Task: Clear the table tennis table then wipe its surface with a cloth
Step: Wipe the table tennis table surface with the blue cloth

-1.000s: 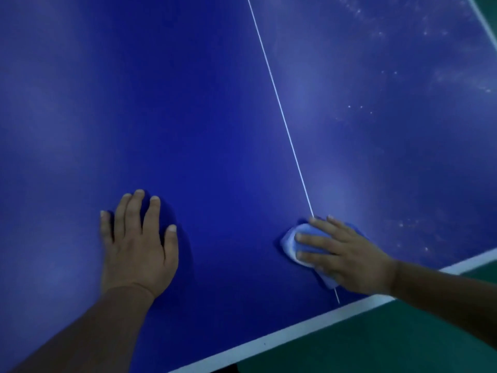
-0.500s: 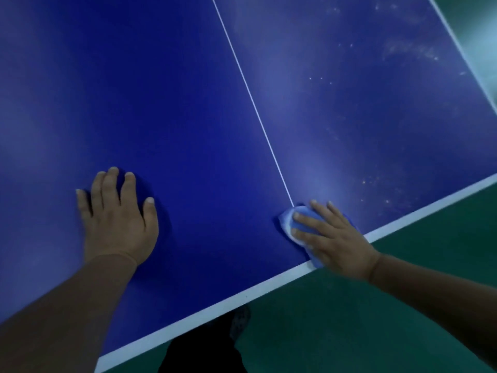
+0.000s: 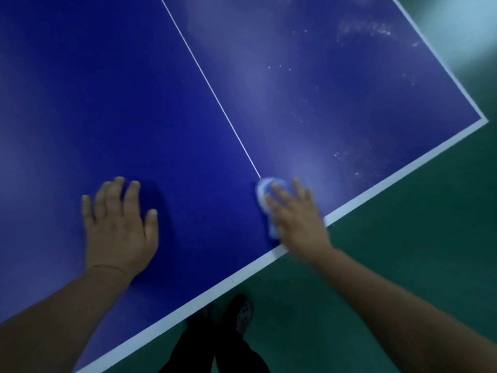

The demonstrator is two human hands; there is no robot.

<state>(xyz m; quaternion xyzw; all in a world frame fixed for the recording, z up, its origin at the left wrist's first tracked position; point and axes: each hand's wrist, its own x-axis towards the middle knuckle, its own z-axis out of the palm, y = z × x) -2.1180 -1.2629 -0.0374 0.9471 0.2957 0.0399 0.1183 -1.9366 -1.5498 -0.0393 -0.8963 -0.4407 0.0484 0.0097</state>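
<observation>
Right hand [image 3: 294, 216] presses straight fingers on the blurred cloth [image 3: 265, 192], seemingly lengthwise toward the table [image 3: 134, 90] edge.

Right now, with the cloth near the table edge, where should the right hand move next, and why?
Probably push the cloth forward and rightward with the right hand. White specks and smears show on that half of the table, while the half under the left hand looks clean.
</observation>
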